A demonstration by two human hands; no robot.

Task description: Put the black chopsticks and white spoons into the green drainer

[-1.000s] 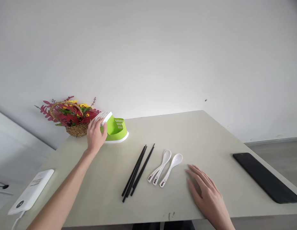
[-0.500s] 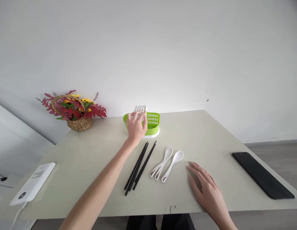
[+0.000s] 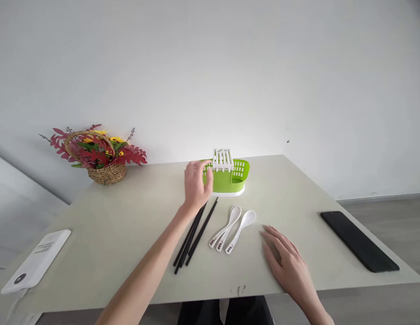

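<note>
A green plastic cutlery basket point(image 3: 223, 181) with slotted sides, a white base and a slatted white top piece point(image 3: 223, 159) stands near the wall. My left hand point(image 3: 197, 183) is at its left end, thumb and index finger apart and curved about that end. The hand hides part of the basket, so I cannot tell how firmly it touches. Nearer to me lie several black chopsticks point(image 3: 193, 239), partly under my left wrist in view. Beside them are three white spoons point(image 3: 240, 229), two of them overlapping. My right hand point(image 3: 287, 262) rests flat on the table, right of the spoons.
A wicker basket point(image 3: 108, 174) of red and yellow flowers stands at the back left. A white device with a cable point(image 3: 37, 259) lies at the left edge. A black phone point(image 3: 359, 241) lies at the right. The wall point(image 3: 210, 81) rises behind the table.
The green basket has shifted to the right across the table. My left hand is now at its left end instead of over it. My right hand stays resting on the table.
</note>
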